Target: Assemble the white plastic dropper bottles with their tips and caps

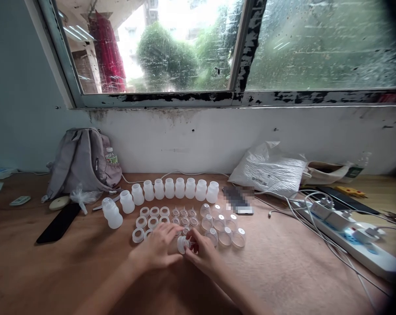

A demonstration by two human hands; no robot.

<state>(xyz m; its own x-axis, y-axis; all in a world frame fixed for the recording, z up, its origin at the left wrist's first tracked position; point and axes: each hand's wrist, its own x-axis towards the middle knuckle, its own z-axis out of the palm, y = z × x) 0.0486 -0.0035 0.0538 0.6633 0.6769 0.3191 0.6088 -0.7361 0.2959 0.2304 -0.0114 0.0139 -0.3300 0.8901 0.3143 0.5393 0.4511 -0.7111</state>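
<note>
My left hand [158,250] and my right hand [203,253] meet over the wooden table [283,271], both closed on one small white ring with a clear teat [184,244] between the fingertips. Just beyond them lie several white screw rings [148,217], several small clear teats [184,214] and several clear dome caps [226,229]. Behind those stands a curved row of small translucent bottles [180,188], running down to the left to two more bottles [112,213].
A grey backpack [81,162] leans on the wall at back left, a black phone [58,223] lies in front of it. A second phone [237,200], a white plastic bag [270,170] and a power strip with cables [345,229] occupy the right.
</note>
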